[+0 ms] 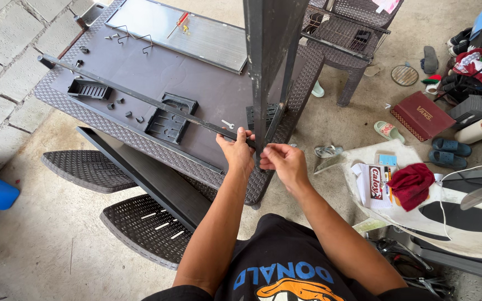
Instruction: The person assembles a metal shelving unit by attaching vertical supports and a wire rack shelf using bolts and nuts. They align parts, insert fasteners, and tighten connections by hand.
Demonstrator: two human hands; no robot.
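1. Steadying the upright dark metal leg panel (269,61) at the near edge of the overturned dark brown woven-wicker table (157,78), just where the long dark metal crossbar (140,99) is meeting it.
2. Left hand (237,154) closing its grip on the crossbar end, fingers curled over it; best keeping that end pressed flush.
3. Right hand (283,161) pinching fingertips together at the leg's lower edge; too small to tell what, if anything, is sitting between them.
4. Keeping the small silver wrench (227,124) lying just beyond the left hand within reach, and the red-handled screwdriver (178,24) on the far silvery panel (196,39).
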